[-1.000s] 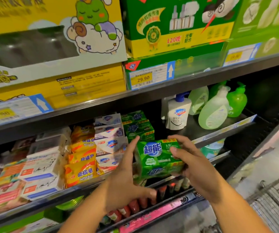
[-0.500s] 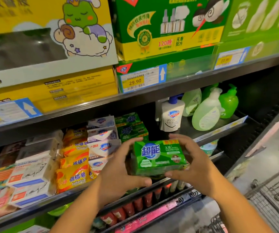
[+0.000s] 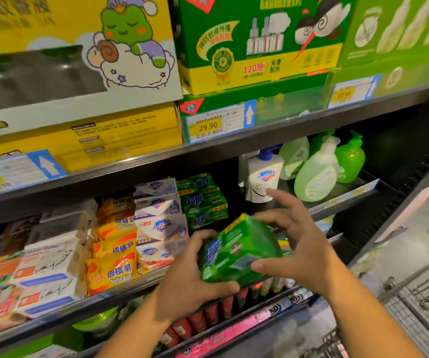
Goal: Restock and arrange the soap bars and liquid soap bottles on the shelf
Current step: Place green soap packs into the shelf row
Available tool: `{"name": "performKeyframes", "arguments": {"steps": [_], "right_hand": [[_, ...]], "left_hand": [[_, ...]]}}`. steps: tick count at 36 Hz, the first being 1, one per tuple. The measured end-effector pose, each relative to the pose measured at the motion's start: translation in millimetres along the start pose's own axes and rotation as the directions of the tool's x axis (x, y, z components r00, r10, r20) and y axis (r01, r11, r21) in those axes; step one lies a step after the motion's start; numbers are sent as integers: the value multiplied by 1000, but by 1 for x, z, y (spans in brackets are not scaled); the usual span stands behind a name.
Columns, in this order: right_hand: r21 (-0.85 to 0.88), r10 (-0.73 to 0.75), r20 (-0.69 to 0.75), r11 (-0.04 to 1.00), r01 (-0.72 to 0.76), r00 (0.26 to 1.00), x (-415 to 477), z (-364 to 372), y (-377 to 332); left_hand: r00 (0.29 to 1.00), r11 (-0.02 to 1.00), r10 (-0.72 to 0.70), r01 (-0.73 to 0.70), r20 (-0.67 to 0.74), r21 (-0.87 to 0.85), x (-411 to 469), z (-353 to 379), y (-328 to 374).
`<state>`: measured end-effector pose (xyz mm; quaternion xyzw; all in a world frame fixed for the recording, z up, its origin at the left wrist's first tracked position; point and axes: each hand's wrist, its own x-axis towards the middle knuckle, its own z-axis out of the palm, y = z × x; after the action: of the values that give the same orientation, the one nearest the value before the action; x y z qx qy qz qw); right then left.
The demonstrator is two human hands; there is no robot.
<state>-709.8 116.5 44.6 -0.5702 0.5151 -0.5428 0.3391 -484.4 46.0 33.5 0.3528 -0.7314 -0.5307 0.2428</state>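
Note:
A green soap pack (image 3: 239,251) is tilted in front of the middle shelf (image 3: 61,316). My left hand (image 3: 190,280) grips its lower left side, thumb under the bottom edge. My right hand (image 3: 298,244) holds its right side with thumb and curled fingers, the index finger lifted. Behind it stand stacked green soap packs (image 3: 203,202), white Safeguard soap boxes (image 3: 159,218) and yellow sulfur soap bars (image 3: 115,254). A white pump bottle (image 3: 264,177) and green liquid soap bottles (image 3: 319,171) stand at the right of the shelf.
Large yellow and green boxes (image 3: 254,42) fill the upper shelf above a price tag (image 3: 208,125). White goat soap boxes (image 3: 45,270) lie at the left. Red items (image 3: 203,319) line the lower shelf. A wire cart (image 3: 420,313) is at the lower right.
The green pack has turned from level and label-front to tilted, its left end lower. My right index finger has lifted off it. The view shifted slightly right.

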Motion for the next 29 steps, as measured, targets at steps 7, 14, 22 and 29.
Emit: {"name": "performKeyframes", "arguments": {"steps": [7, 14, 22, 29], "right_hand": [[121, 291, -7, 950, -289, 957, 15, 4, -3], [154, 661, 34, 738, -657, 750, -5, 14, 25], [531, 368, 159, 751, -393, 916, 19, 5, -21], [394, 230, 113, 883, -257, 966, 39, 49, -35]], "left_hand": [[960, 916, -241, 178, -140, -359, 6, -11, 10], [886, 867, -450, 463, 110, -185, 12, -21, 35], [907, 848, 421, -393, -2, 356, 10, -49, 41], [908, 701, 385, -404, 165, 588, -8, -89, 34]]}}
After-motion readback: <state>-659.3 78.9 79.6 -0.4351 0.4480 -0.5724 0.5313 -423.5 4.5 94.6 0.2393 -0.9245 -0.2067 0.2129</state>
